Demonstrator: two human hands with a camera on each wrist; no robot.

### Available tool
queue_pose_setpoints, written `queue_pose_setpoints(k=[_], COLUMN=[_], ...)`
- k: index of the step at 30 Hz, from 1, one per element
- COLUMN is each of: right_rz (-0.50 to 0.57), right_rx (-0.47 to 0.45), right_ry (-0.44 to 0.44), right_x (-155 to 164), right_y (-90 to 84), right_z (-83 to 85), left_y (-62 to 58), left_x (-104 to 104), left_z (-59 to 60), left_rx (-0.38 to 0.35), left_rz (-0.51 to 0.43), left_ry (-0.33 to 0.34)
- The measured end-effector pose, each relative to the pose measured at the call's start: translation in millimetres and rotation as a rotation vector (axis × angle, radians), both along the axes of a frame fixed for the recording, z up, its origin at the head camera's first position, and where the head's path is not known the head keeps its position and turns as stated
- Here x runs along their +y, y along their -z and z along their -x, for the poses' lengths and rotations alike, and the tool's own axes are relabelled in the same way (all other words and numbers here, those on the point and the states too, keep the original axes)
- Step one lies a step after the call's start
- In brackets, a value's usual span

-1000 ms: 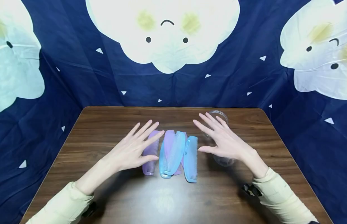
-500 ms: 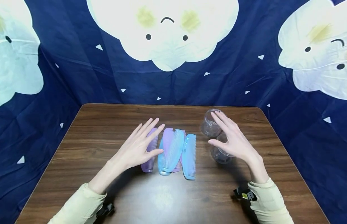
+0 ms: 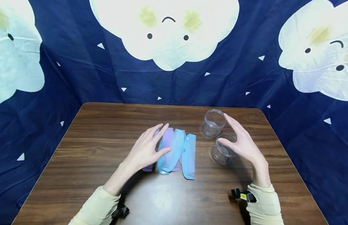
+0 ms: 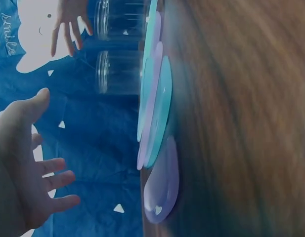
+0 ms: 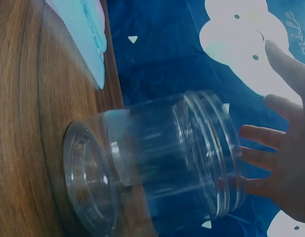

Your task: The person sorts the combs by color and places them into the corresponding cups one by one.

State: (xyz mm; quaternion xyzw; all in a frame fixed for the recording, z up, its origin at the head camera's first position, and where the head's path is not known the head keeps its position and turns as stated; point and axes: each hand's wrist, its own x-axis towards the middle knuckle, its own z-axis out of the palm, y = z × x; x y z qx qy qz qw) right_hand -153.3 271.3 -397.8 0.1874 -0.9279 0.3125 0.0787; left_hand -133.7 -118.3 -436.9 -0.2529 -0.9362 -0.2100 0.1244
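Note:
Several purple and blue combs lie side by side, partly overlapping. A light blue comb lies on top of the pile, and another blue comb is at its right. My left hand hovers over the pile with fingers extended, mostly covering a purple comb at the left. In the left wrist view that hand is raised above the combs. Two clear, lidless jars stand right of the combs, a far jar and a near jar. My right hand is spread over the near jar's rim, holding nothing.
A brown wooden table bears everything. Its back edge meets a dark blue curtain printed with white clouds, which also hangs at both sides. Small black wrist cameras sit at each sleeve.
My left hand has moved right, further over the combs. My right hand has shifted right and turned more upright over the near jar, uncovering both jars more. The combs and jars stay put.

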Motion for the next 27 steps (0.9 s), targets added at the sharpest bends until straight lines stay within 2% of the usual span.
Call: queue_pose_setpoints(k=[4, 11, 17, 24, 27], right_rz=[-0.019, -0.049, -0.065, -0.002, 0.043], right_rx=[-0.058, -0.182, -0.249, -0.283, -0.298], right_ry=[-0.008, -0.021, -0.018, -0.087, -0.126], right_x=[6.4, 18.6, 30.0, 46.6, 54.3], right_y=[3.3, 4.3, 4.9, 11.1, 15.5], right_z=[1.4, -1.7, -3.6, -0.4, 0.6], left_y=[4.4, 13.5, 17.7, 16.4, 16.7], left_x=[8.6, 26.4, 41.0, 53.6, 58.2], left_z=[-0.3, 2.5, 5.1, 3.3, 1.5], left_rx=[-0.015, -0.082, -0.138, -0.278, -0.306], left_rz=[-0.013, -0.035, -0.047, 0.024, 0.045], left_ry=[-0.016, -0.023, -0.024, -0.063, -0.054])
